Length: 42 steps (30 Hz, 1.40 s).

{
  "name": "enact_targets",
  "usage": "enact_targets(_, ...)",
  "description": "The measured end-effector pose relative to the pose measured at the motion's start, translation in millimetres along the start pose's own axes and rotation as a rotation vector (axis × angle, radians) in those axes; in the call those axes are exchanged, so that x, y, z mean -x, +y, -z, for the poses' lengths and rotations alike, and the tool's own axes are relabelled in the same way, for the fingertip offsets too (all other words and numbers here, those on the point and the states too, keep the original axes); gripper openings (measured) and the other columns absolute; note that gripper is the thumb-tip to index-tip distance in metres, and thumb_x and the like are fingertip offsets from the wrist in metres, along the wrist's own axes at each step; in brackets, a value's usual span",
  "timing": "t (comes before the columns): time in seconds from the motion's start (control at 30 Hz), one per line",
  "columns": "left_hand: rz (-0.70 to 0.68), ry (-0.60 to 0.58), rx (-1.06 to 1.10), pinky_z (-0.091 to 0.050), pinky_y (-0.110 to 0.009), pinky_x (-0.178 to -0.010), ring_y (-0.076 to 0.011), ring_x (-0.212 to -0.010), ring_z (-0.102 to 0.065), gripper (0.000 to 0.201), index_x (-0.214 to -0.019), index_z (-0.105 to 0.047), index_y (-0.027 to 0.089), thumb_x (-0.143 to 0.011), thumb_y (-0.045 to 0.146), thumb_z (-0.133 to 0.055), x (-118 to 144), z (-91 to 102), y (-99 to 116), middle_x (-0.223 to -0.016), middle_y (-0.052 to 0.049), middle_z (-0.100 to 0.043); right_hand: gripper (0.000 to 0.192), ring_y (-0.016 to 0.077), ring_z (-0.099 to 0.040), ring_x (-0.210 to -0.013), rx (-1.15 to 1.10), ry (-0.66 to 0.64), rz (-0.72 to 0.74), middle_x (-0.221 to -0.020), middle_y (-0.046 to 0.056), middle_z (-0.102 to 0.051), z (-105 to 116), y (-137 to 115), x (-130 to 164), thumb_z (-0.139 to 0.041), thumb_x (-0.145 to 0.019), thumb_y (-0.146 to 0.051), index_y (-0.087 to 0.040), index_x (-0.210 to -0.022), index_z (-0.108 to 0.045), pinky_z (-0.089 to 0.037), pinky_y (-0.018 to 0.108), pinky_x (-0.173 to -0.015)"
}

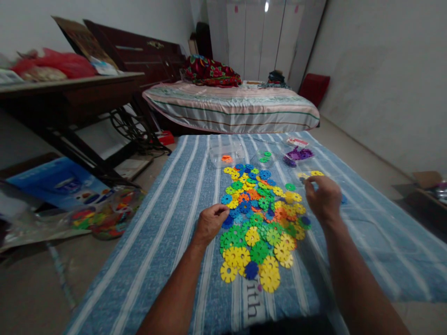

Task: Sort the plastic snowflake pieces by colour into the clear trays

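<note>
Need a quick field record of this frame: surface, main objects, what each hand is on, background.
surface: blue striped cloth spread flat
pile: flat plastic snowflake discs, yellow, green, blue and orange, loosely heaped at the cloth's middle
left hand: fingers curled, at the pile's left edge, touching discs
right hand: at the pile's upper right, by yellow discs; grasp unclear
sorted groups: purple discs, green discs, one orange disc at the far end, apparently in clear bags
background: bed, dark wooden table

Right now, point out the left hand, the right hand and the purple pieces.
left hand (210,222), head view, on its knuckles.
right hand (323,197), head view, on its back.
purple pieces (298,154), head view, middle of the heap.
</note>
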State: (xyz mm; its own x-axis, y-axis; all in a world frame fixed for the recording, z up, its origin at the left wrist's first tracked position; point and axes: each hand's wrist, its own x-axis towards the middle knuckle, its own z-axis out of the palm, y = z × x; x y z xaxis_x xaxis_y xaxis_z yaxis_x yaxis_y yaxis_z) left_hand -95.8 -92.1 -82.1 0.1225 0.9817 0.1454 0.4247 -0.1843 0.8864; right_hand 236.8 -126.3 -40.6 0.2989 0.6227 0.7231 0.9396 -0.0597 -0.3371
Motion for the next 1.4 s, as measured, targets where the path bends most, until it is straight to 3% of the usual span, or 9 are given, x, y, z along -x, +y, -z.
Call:
enact_targets(0.07,0.007,0.0,0.004,-0.053,-0.027,-0.068,-0.0189,-0.072,-0.068,0.023,-0.079,-0.073,0.018,-0.07,0.037,-0.065,-0.7,-0.6,-1.3,-0.076,-0.003,-0.074,0.018,0.0275,-0.058,-0.08,0.116,0.116,-0.096,-0.08,0.013,-0.065,6.6,14.1,-7.3,-0.052,-0.082,-0.027,-0.016,-0.085,-0.066,-0.041,0.04,-0.077)
enact_targets(0.13,0.012,-0.002,0.005,-0.052,-0.027,-0.066,-0.0186,-0.07,-0.067,0.024,-0.079,-0.073,0.017,-0.07,0.038,-0.065,-1.5,-1.1,-2.6,-0.074,-0.003,-0.073,0.021,0.0288,-0.057,-0.083,0.133,0.136,-0.121,-0.082,0.015,-0.065,6.6,14.3,-3.6,-0.052,-0.082,-0.027,-0.014,-0.09,-0.066,-0.041,0.042,-0.078)
enact_targets(0.4,0.007,-0.002,-0.006,-0.053,-0.028,-0.067,-0.0193,-0.072,-0.068,0.024,-0.08,-0.073,0.017,-0.071,0.038,-0.065,-0.8,0.4,-1.4,-0.076,-0.003,-0.074,0.018,0.0214,-0.058,-0.084,-0.211,-0.355,0.182,-0.086,0.009,-0.066,-37.6,-56.5,52.1,-0.051,-0.089,-0.028,-0.019,-0.086,-0.067,-0.042,0.032,-0.078)
enact_targets(0.67,0.016,-0.004,0.014,-0.054,-0.028,-0.068,-0.0195,-0.072,-0.068,0.024,-0.08,-0.073,0.017,-0.069,0.038,-0.066,-2.0,-0.3,-2.4,-0.077,-0.003,-0.075,0.019,0.0247,-0.053,-0.103,-0.176,-0.581,0.318,-0.111,0.009,-0.062,-44.5,-79.0,68.4,-0.061,-0.086,-0.034,-0.021,-0.099,-0.067,-0.039,0.036,-0.087)
enact_targets(1.4,0.017,0.001,0.021,-0.053,-0.027,-0.066,-0.0188,-0.071,-0.068,0.025,-0.08,-0.073,0.018,-0.069,0.038,-0.066,-3.0,-1.8,-6.1,-0.075,-0.003,-0.074,0.019,0.0228,-0.052,-0.099,-0.156,-0.548,0.273,-0.105,0.008,-0.062,-49.2,-76.1,78.8,-0.055,-0.09,-0.03,-0.022,-0.103,-0.066,-0.037,0.034,-0.084)
